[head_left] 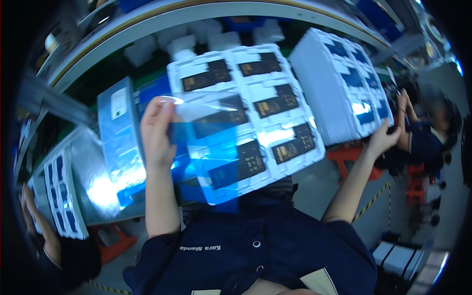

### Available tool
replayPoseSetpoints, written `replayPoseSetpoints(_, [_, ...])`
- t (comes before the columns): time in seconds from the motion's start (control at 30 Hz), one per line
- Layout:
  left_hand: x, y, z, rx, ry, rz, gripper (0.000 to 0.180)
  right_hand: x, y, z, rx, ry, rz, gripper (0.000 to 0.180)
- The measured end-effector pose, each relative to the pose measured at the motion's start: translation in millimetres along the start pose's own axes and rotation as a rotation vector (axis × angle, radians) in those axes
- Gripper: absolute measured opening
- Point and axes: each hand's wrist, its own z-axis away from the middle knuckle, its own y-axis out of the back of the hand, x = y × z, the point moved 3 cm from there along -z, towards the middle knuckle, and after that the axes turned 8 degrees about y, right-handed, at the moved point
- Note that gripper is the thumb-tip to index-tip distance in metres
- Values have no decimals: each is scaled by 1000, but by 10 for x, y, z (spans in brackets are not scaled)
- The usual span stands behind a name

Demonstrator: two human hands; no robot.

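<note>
My left hand (158, 129) pinches the upper left corner of a clear plastic film with a blue lower part (216, 142). The film hangs over the left side of a white moulded tray (255, 129). Flat black L-shaped pieces with gold print, like battery packs (276, 102), lie in the tray's pockets; some show through the film. To the right stands a tall stack of white trays (319, 93), with dark pieces (351, 77) in the top one. My right hand (384, 139) is at the stack's near right corner, fingers apart; whether it touches the tray is unclear.
A silvery film-covered box (118, 142) stands left of the tray. Farther left, a co-worker's hand (28, 196) is near another tray (61, 196). A second co-worker (423, 132) sits at the right. White foam blocks (182, 46) lie behind; orange stools (112, 242) stand below.
</note>
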Motion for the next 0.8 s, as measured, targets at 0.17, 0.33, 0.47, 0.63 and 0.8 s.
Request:
replayPoseSetpoints(0.17, [139, -186, 301, -130, 32, -46, 12, -1716, -35, 1328, -995, -219, -992, 59])
replayPoseSetpoints(0.33, [233, -233, 618, -209, -59, -315, 31, -2141, -110, 2085, -1663, -285, -982, 29])
replayPoseSetpoints(0.47, [256, -250, 813, -201, 93, -149, 70, -2289, -102, 1955, -1367, 166, -1209, 29])
replayPoseSetpoints(0.63, [228, -272, 1144, -176, 354, -215, 39, -2275, 63, 2093, -1273, 546, -1159, 31])
replayPoseSetpoints(0.8, [166, -271, 1268, -8, 59, -547, 18, -2201, 110, 2133, -1375, -723, -1410, 36])
